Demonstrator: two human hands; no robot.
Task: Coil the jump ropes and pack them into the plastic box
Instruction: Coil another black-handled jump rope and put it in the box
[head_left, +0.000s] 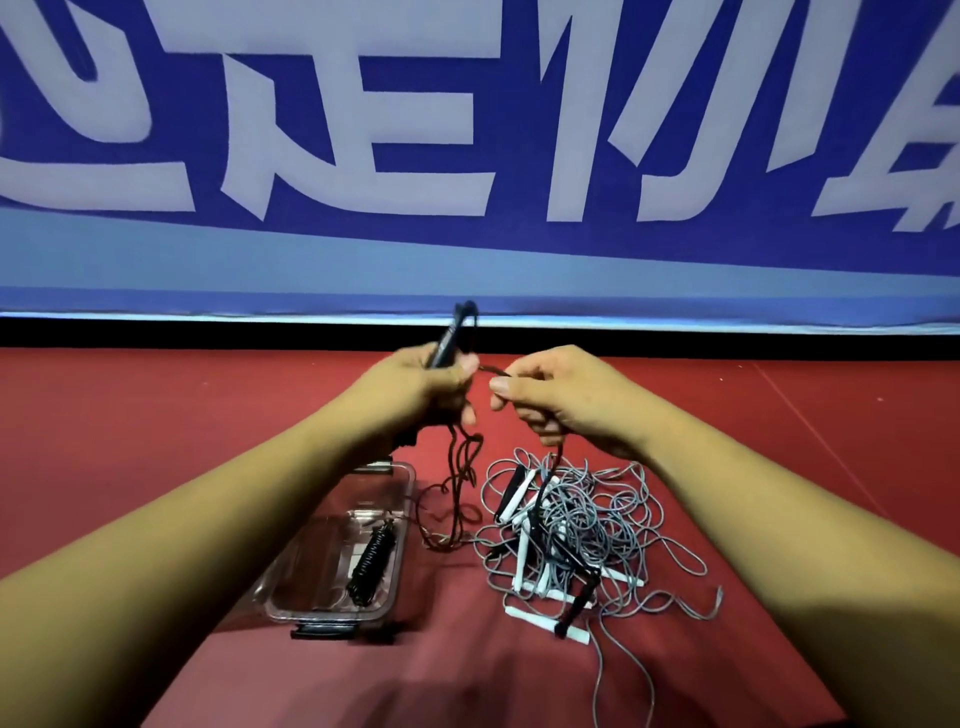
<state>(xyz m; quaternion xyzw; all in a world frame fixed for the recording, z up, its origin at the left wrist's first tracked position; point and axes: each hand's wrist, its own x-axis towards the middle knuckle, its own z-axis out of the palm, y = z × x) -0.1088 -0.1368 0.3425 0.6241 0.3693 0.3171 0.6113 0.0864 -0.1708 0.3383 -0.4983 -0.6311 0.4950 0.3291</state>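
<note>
Head view: left hand (431, 387) grips the black handle (450, 338), tilted upward; right hand (563, 402), just beside, pinches its trailing dark rope (458, 460).

Plastic box (404, 480): clear, glossy. Floor (156, 426): red, matt. Grey cords (597, 512): thin, smooth. White handles (522, 564): smooth plastic. Banner (311, 130): matt cloth.

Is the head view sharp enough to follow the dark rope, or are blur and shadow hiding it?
Head view: the black handle in the left hand is blurred. Head view: the dark rope is traceable against the red floor, low contrast. Head view: wide-angle distortion bows the black baseboard; shadow darkens the near floor.
</note>
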